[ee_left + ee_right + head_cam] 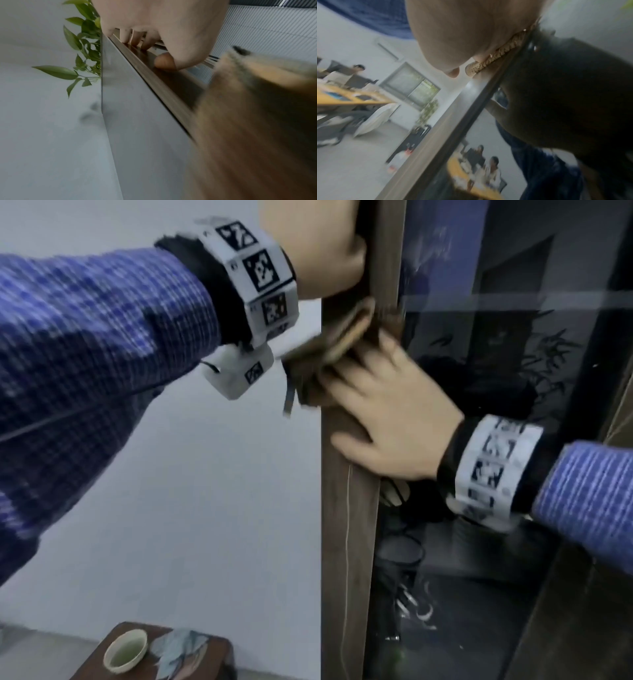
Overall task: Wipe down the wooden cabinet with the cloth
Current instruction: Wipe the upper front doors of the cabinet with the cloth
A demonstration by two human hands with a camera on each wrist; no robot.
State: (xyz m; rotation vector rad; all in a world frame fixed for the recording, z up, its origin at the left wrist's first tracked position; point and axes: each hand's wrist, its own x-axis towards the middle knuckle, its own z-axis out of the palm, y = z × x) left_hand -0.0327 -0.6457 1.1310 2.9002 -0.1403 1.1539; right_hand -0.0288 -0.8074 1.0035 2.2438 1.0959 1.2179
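The cabinet's dark wooden frame [346, 508] runs upright through the head view, with a glass door [496, 344] to its right. My left hand [325, 251] grips the frame high up; in the left wrist view its fingers [135, 39] curl over the edge and the thumb lies on the wood [171, 86]. Below it, my right hand [387, 412] presses a folded brown cloth [329, 350] flat against the frame, fingers spread. The cloth is a brown blur [257, 121] in the left wrist view. Its woven edge [498, 54] shows under my right palm [462, 33].
A small wooden side table [212, 662] at the lower left carries a tea cup [125, 650]. A white wall fills the left. Green plant leaves [82, 40] stick out past the cabinet's top. Dark items [411, 594] stand behind the glass. People sit at a far desk [342, 75].
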